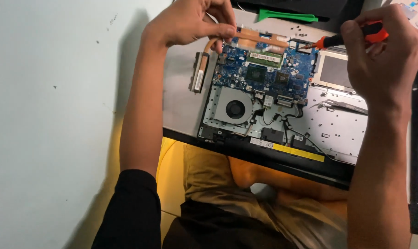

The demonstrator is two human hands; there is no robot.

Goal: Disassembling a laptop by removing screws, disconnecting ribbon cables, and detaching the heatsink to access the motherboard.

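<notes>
So the biggest thing in view is the opened laptop (338, 133), lying bottom-up across my lap and the floor with its cover off, which puts all the internals face up where I can get at them. Inside, the blue motherboard (264, 74) takes up the upper middle, and the round cooling fan (235, 109) sits just below it in its silver housing.

My left hand (190, 20) is pinched shut on the copper heat pipe (259, 39), holding it lifted a bit above the board, so it looks free of the chip rather than seated. The fin block end (199, 73) hangs off to the left of the board edge.

My right hand (384, 55) is wrapped tight around an orange-and-black screwdriver (347, 39), tip angled down at the board's upper right corner, probably kept ready while the other hand handles the pipe.

Smallest bit: a green pry tool (287, 17) lying beyond the laptop's far edge.
</notes>
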